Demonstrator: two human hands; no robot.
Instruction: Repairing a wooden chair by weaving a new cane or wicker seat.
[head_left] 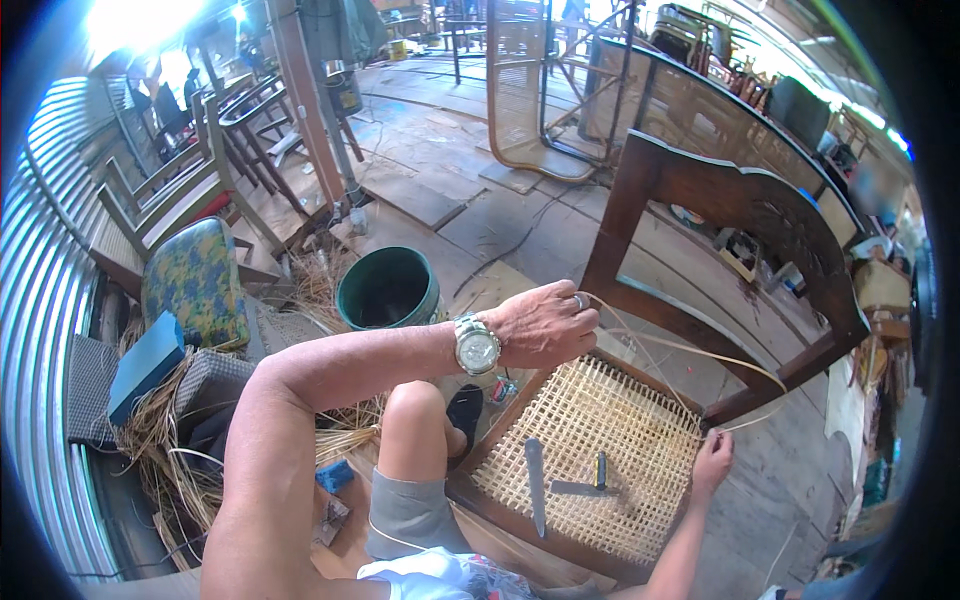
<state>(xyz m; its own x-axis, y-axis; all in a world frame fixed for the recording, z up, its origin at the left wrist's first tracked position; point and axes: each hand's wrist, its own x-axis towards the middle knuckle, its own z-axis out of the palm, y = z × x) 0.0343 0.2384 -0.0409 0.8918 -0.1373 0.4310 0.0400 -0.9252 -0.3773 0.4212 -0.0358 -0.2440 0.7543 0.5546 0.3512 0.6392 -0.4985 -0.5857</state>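
Note:
A wooden chair with a carved dark backrest [625, 230] and a woven cane seat [570, 420] stands before me. My left hand [545, 325], wearing a watch and a ring, is raised over the seat's far left corner. Its fingers are closed on a pale cane strand [690, 349], which loops past the backrest toward the seat's right side. There, my right hand [712, 460] has its fingers closed at the seat edge, by the strand; its fingertips are partly hidden. On the weave lie a flat pointed metal strip [535, 485] and a small tool with a black and yellow handle [601, 470].
A dark green bucket [390, 290] stands beyond my left forearm. Loose cane bundles [165, 425], a blue block [146, 365] and a patterned cushion [195, 285] are on the left. Wooden chairs [190, 180] stand behind them. A tall frame with a mesh panel [517, 90] stands ahead.

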